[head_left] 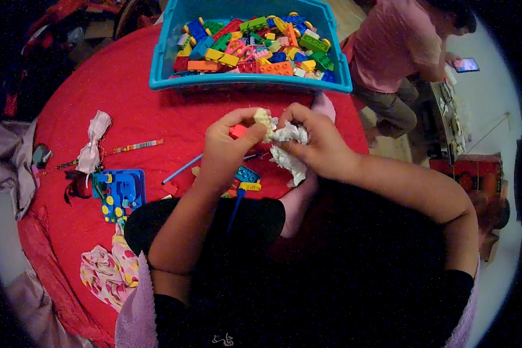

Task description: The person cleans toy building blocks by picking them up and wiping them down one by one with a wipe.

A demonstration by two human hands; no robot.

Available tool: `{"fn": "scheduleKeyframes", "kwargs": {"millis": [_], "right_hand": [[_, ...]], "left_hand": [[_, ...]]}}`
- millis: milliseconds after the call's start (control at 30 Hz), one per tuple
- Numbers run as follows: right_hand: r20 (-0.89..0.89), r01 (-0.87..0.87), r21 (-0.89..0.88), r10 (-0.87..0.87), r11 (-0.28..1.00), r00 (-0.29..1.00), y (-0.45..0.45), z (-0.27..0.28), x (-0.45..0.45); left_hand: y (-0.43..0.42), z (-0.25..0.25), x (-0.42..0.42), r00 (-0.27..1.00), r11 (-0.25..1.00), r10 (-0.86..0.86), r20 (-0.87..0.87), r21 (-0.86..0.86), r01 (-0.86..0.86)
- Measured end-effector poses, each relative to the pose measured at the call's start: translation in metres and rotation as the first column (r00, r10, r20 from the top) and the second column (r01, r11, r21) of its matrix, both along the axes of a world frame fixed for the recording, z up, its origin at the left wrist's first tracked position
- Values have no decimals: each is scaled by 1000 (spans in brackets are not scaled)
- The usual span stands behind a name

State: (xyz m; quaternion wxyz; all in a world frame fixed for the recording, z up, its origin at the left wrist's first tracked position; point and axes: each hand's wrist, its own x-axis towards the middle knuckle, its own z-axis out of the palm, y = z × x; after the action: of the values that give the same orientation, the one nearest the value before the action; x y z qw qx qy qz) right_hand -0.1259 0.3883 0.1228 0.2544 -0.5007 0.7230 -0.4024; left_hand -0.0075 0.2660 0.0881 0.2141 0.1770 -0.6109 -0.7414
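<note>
My left hand (pixel 229 145) is closed in a pinch on a small pale yellow, knobbly piece (pixel 264 120), perhaps a toy brick. A red block (pixel 236 131) shows by the fingers of that hand. Close beside it, my right hand (pixel 325 148) is closed on a crumpled white tissue (pixel 293 159), part of which hangs below the fingers. The tissue touches or nearly touches the pale yellow piece. Below the hands, a blue building brick (pixel 247 174) and a yellow piece (pixel 250 186) lie near my legs.
A turquoise bin (pixel 250 83) of colourful building bricks stands ahead on the red cloth (pixel 127 104). To the left lie a blue toy (pixel 127 188), a pale pink bow (pixel 94 142) and a patterned cloth (pixel 107 269). A person in pink (pixel 394 46) holds a phone (pixel 466 65) at the right.
</note>
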Motion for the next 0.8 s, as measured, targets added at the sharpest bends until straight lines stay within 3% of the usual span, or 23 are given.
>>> {"fn": "scheduleKeyframes", "kwargs": {"millis": [67, 133, 233, 267, 300, 367, 433, 567, 700, 800], "right_hand": [[-9, -21, 37, 22, 999, 1000, 2, -5, -1], [-16, -44, 74, 46, 996, 999, 1, -5, 0], [109, 90, 30, -93, 996, 990, -2, 6, 3], [37, 62, -78, -59, 995, 998, -4, 11, 5], [-38, 26, -184, -34, 983, 999, -5, 15, 6], [-33, -40, -144, 36, 989, 999, -4, 14, 3], [-27, -146, -175, 143, 974, 989, -6, 11, 4], [-23, -108, -73, 107, 991, 994, -2, 14, 2], [30, -89, -56, 91, 994, 995, -2, 13, 0], [167, 14, -82, 0, 997, 986, -2, 5, -3]], "left_hand": [[-4, 2, 2, 999, 960, -49, 17, 278, 42], [-7, 2, 2, 998, 959, -55, 25, 279, 46], [-9, -1, 2, 997, 951, -70, 21, 302, 60], [-9, -2, 2, 997, 943, -81, 9, 325, 74], [-7, -1, 2, 997, 943, -81, 8, 325, 74], [-2, 3, 1, 979, 959, -178, 97, 240, 150], [-3, -5, 1, 973, 941, -226, 41, 266, 208], [0, -2, 1, 968, 926, -247, -42, 283, 249], [0, -5, 1, 965, 936, -260, -17, 240, 256], [1, -8, 0, 968, 952, -252, -8, 179, 249]]}}
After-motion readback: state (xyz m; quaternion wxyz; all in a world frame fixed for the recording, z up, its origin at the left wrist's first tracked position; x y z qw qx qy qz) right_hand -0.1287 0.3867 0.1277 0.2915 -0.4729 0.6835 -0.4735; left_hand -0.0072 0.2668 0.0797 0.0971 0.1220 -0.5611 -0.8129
